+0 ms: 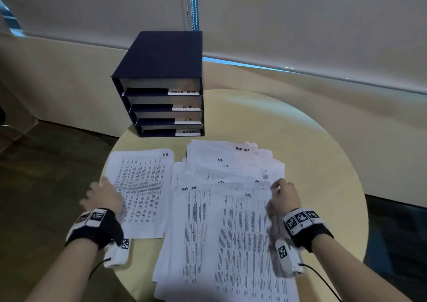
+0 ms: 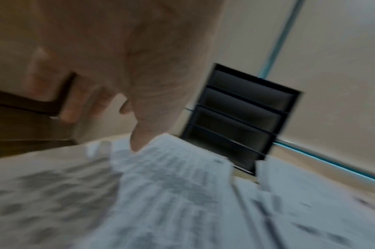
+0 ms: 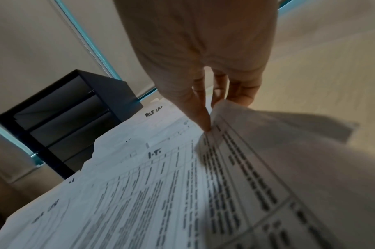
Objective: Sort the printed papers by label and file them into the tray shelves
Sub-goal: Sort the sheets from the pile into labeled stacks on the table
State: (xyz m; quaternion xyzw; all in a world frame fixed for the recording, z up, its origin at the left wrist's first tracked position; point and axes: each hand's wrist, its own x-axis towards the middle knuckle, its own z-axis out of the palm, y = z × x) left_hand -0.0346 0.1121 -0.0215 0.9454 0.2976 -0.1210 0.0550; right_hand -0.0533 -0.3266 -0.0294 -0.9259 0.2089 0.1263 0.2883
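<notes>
The big pile (image 1: 221,209) of printed papers lies closest, spread in a messy heap on the round bench (image 1: 323,163). Its top sheets have "I.T." and "TASK LIST" written by hand at the top. The right hand (image 1: 285,197) is at the right edge of the pile, and its thumb and fingers (image 3: 201,104) pinch the lifted edge of the top sheet (image 3: 267,151), which curls up off the pile. To the left lies a small stack (image 1: 143,190) marked "HR", just beside the big pile. The left hand (image 1: 104,197) is at the left edge of this stack; it is blurry, its fingers look spread, and its thumb (image 2: 139,134) touches the paper. Behind the papers, at the back of the bench, stands a dark blue tray box (image 1: 161,89) with four shelves. White tags on the shelves read "TASK LIST", "H.R.", "I.T." and "ADMIN" from top to bottom. Both wrists wear black bands (image 1: 309,232) with square black and white marks.
</notes>
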